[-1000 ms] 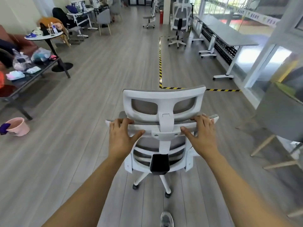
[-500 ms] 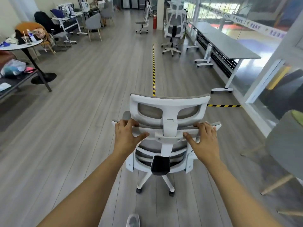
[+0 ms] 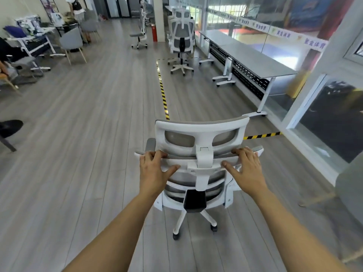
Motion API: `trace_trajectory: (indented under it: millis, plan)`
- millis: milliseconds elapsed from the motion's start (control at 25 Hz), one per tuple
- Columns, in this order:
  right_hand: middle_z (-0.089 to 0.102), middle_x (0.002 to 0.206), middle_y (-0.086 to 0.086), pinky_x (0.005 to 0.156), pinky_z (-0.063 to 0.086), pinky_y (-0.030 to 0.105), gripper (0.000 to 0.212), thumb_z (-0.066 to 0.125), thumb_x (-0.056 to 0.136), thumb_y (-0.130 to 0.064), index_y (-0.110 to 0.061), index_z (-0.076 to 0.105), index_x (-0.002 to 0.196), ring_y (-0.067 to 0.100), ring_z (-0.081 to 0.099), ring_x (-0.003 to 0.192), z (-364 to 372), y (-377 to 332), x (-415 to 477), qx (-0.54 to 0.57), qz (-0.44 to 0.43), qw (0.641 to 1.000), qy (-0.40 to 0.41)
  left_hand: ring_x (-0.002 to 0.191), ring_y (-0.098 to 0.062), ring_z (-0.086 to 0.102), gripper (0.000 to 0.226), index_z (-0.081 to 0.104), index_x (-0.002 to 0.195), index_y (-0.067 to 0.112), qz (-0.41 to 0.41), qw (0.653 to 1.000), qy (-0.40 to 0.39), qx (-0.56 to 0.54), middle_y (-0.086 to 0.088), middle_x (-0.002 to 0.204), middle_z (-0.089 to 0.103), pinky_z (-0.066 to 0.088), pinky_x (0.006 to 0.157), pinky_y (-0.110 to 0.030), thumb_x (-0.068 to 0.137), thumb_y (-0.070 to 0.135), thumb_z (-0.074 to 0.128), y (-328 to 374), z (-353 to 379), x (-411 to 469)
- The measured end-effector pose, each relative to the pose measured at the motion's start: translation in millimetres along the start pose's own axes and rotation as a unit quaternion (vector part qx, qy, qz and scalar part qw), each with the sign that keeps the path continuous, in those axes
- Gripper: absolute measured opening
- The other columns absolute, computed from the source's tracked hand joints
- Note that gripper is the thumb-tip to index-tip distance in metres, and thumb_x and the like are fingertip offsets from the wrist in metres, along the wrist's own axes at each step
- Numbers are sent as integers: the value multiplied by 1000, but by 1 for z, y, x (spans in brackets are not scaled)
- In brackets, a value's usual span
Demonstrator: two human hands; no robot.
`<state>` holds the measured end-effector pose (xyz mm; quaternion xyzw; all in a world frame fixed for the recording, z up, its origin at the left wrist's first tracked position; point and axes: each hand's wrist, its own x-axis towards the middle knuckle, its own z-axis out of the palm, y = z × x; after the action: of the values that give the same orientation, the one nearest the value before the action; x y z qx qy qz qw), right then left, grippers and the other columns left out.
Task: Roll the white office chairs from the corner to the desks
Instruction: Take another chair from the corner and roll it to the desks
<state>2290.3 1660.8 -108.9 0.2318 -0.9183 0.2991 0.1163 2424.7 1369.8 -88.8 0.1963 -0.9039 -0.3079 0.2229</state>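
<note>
Now both hands' fingers [image 3: 157,155] curl over the white chair's [image 3: 202,130] backrest top.

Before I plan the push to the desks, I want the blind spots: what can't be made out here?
- Head view: chair seat and front casters, hidden behind the white office chair backrest.
- Both palms, left hand and right hand, pressed on the backrest, grip unseen.
- Near desk: far legs hidden under its top.
- Window banner lettering: too small.

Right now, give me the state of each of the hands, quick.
Left hand: closed on the top edge of the white office chair backrest.
Right hand: gripping the same edge, on the other side of the headrest post.
</note>
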Motion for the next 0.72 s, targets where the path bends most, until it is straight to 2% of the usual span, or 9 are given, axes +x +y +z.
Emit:
trace_trajectory:
  millis: [280,440,520,720]
  plan:
    - [48,141,-5,128,8,46,58,57,93,-66,-22,55,131,16,27,149,105,5,209,9,18,998,61,124,-21,35,53,52,112,37,13,1000,-23,-9,4,123,43,45,101,-42,72,62,76,-60,49,244]
    - [47,141,-5,128,7,45,64,47,92,-73,-23,53,133,18,28,149,167,12,345,2,5,997,72,125,-23,40,53,52,115,35,-7,999,-45,21,1,130,46,47,103,-45,75,58,77,-82,78,391]
    - [48,140,-4,128,9,47,66,43,92,-75,-23,54,132,18,29,148,193,17,413,-8,9,997,70,122,-22,45,50,51,114,36,-13,999,-49,16,2,131,46,48,101,-42,77,56,76,-90,96,458]
    - [52,137,-3,126,14,48,63,46,92,-74,-24,55,129,20,33,145,248,39,581,-18,14,998,61,117,-25,50,42,49,115,35,9,999,-36,18,1,131,44,53,100,-46,83,54,70,-118,152,627]
